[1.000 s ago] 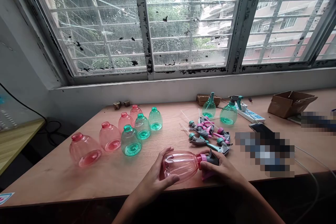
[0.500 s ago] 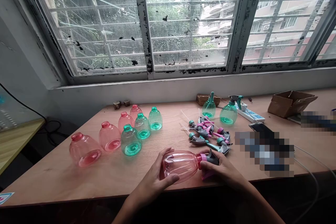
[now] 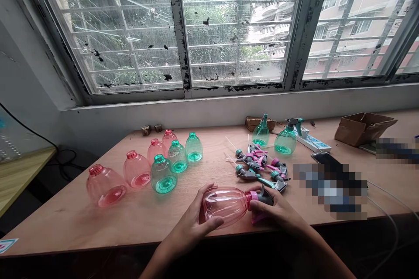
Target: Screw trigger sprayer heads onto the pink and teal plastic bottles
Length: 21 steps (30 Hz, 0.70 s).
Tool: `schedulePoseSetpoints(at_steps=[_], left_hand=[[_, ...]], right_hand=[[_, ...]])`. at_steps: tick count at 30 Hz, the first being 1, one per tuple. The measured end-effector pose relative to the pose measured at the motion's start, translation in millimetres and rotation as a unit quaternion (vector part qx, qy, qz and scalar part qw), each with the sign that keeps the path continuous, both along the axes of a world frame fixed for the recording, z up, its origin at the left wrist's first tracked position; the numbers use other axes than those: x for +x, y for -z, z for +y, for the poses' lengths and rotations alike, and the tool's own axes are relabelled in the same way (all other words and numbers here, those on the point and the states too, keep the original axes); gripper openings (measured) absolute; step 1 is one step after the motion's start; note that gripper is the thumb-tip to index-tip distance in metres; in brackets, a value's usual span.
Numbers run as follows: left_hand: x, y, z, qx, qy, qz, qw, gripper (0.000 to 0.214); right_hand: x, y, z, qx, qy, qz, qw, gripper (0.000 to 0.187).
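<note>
A clear pink spray bottle (image 3: 225, 205) lies on its side in the air near the table's front edge. My left hand (image 3: 198, 220) is closed around its base end, thumb along the near side. At the neck, my right hand (image 3: 278, 207) grips the grey and pink spray head (image 3: 257, 198), which sits on the bottle mouth; its trigger is partly hidden by my fingers. Several loose spray heads (image 3: 258, 163), pink, teal and grey, lie in a pile just beyond. Left of my hands stand pink bottles (image 3: 136, 170) and green bottles (image 3: 164, 176) with open mouths.
Two green bottles with spray heads (image 3: 285, 141) stand at the back, beside a white power strip (image 3: 312, 141). A dark phone (image 3: 327, 161) and a blurred patch lie to the right. An open cardboard box (image 3: 362, 128) is farther right. The table's front edge (image 3: 131, 246) runs below my hands.
</note>
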<state>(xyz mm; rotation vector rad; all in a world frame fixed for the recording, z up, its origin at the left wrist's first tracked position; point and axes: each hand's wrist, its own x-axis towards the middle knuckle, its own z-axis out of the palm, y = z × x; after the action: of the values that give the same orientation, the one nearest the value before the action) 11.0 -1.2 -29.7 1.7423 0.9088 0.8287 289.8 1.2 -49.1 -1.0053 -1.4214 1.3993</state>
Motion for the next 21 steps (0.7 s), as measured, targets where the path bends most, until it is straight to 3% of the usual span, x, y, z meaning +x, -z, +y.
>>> schedulePoseSetpoints(at_steps=[21], left_hand=[[1.0,-1.7,-0.4,0.003,-0.005,0.008,1.000,0.073]], right_hand=[[0.3,1.0,1.5,0.002,0.000,-0.002,1.000,0.045]])
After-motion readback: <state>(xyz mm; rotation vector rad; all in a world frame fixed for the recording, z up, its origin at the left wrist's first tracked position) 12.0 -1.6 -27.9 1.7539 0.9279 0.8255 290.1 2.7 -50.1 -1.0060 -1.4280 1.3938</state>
